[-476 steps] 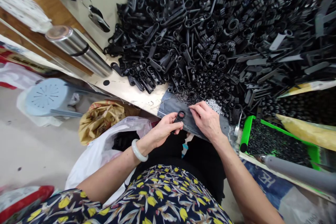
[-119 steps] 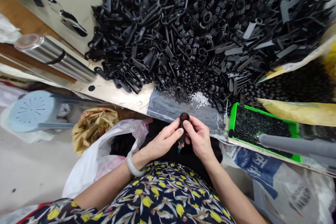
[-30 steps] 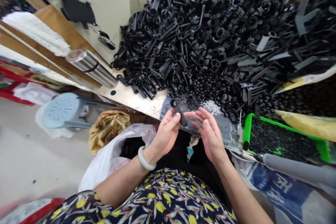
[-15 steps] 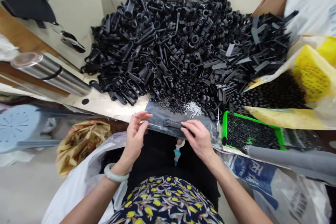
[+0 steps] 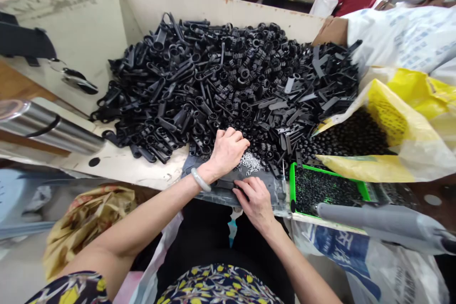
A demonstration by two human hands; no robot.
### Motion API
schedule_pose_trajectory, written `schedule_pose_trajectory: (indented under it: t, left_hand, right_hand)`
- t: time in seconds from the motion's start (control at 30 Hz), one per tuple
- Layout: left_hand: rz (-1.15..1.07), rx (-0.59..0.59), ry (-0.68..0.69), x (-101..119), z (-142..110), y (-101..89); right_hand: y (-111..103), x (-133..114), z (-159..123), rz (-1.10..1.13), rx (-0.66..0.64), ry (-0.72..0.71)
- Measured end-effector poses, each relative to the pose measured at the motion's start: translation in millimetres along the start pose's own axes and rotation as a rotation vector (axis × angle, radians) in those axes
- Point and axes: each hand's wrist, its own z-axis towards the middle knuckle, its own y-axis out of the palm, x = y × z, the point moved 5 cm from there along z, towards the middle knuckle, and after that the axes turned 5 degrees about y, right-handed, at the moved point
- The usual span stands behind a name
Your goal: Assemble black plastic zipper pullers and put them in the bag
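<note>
My left hand (image 5: 228, 151), with a pale bangle (image 5: 200, 180) at the wrist, reaches over the front of a heap of black plastic parts (image 5: 192, 76). Its fingers are curled, and their tips are hidden among small black pieces. Beside it lies a little pile of silvery pins (image 5: 251, 164). My right hand (image 5: 254, 197) is closed, thumb and fingers pinching the right end of a long black plastic part (image 5: 225, 184). That part rests on a dark mat (image 5: 194, 171) at the bench edge, partly under my left wrist.
A green-rimmed tray (image 5: 292, 185) of small black pieces stands right, near a grey power screwdriver (image 5: 370, 216). Behind it a yellow bag (image 5: 409, 104) spills black beads. A steel flask (image 5: 71, 128) lies left. A screwdriver (image 5: 283, 175) is near the tray. People are beyond the back panel.
My left hand has moved from the mat's left edge up and right to the small parts at the heap's front. My right hand still holds the long black part. The view has tilted up.
</note>
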Motion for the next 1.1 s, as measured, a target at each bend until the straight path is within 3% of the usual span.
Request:
schedule_pose_trajectory:
  t: [0.3, 0.5, 0.63, 0.77, 0.87, 1.0, 1.1]
  left_hand:
    - [0.165, -0.150, 0.113, 19.1, 12.4, 24.8]
    - [0.159, -0.146, 0.092, 13.7, 14.1, 32.1]
    - [0.024, -0.071, 0.040, 11.6, 12.3, 19.3]
    - [-0.330, 0.068, -0.140, 10.2, -11.6, -12.2]
    - [-0.618, 0.061, -0.380, 10.2, -47.5, -25.3]
    - [-1.198, 0.075, -0.806, 23.1, -101.7, -21.2]
    - [-1.612, 0.130, -1.050, 45.5, -126.3, -12.3]
  right_hand:
    - [-1.7, -3.2, 0.9, -0.013, 0.014, -0.003]
    - [-2.7, -3.0, 1.2, -0.023, 0.033, -0.002]
    - [0.3, -0.5, -0.1, -0.023, 0.022, 0.011]
    - [2.7, 1.3, -1.1, -0.003, 0.015, 0.027]
    - [-0.8, 1.9, -0.4, 0.038, -0.013, 0.041]
    - [-20.8, 2.3, 0.2, 0.317, -0.017, 0.143]
    - [-35.5, -5.8, -1.8, 0.540, -0.027, 0.188]
